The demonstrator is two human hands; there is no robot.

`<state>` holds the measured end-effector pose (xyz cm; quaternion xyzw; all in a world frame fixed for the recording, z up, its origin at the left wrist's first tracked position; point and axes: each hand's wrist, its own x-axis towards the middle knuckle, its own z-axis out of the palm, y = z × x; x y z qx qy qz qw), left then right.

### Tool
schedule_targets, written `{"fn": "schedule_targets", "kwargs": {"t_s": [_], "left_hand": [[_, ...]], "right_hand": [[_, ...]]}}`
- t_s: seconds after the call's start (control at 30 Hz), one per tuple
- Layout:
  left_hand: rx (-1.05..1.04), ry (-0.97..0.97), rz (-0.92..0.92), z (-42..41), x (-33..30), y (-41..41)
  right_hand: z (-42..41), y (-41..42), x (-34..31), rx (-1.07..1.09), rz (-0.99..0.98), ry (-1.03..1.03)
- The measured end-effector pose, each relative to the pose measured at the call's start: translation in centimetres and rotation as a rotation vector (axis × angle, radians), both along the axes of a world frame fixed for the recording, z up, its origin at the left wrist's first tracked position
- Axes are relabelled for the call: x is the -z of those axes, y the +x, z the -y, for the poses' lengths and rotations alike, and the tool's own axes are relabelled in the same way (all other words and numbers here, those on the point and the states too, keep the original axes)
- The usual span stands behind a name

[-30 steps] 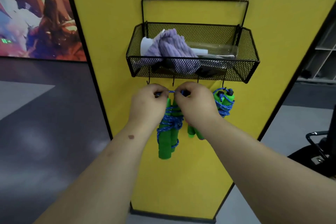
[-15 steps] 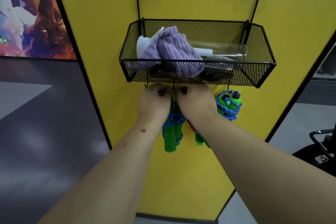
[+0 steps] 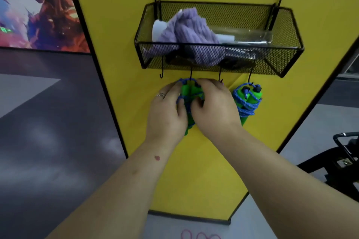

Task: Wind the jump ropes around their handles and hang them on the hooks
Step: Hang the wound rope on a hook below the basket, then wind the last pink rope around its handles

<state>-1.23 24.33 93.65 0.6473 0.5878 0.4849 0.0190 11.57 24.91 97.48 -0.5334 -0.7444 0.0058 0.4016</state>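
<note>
Hanging on a yellow wall panel (image 3: 194,170), a black mesh basket (image 3: 287,58) holds a purple cloth (image 3: 192,29). Below it, the left hand (image 3: 167,114) and right hand (image 3: 215,110) both curl their fingers around a green-handled jump rope (image 3: 187,91) beneath a hook (image 3: 191,74). A second wound rope (image 3: 247,99) hangs from the rightmost hook (image 3: 250,78).

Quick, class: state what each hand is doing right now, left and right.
Left hand: fingers curled round the wound jump rope below a hook.
Right hand: also gripping that same jump rope bundle.
</note>
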Motion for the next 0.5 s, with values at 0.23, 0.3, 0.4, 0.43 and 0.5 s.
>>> {"fn": "schedule_targets", "kwargs": {"t_s": [0.23, 0.3, 0.4, 0.43, 0.5], "left_hand": [[-0.040, -0.092, -0.215, 7.0, 12.1, -1.3], [-0.072, -0.207, -0.250, 8.9, 18.1, -1.5], [-0.095, -0.348, -0.289, 11.4, 28.4, -1.8], [-0.093, -0.383, -0.302, 12.3, 32.1, -1.8], [-0.084, -0.474, -0.312, 14.0, 40.0, -1.4]], "right_hand": [[6.8, 1.2, 13.3, -0.066, 0.034, 0.053], [8.6, 1.4, 20.1, -0.070, 0.084, -0.086], [11.2, 1.7, 31.6, -0.053, 0.190, -0.285], [12.0, 1.9, 35.7, -0.049, 0.226, -0.345], [13.6, 2.1, 43.9, -0.041, 0.294, -0.443]]}}
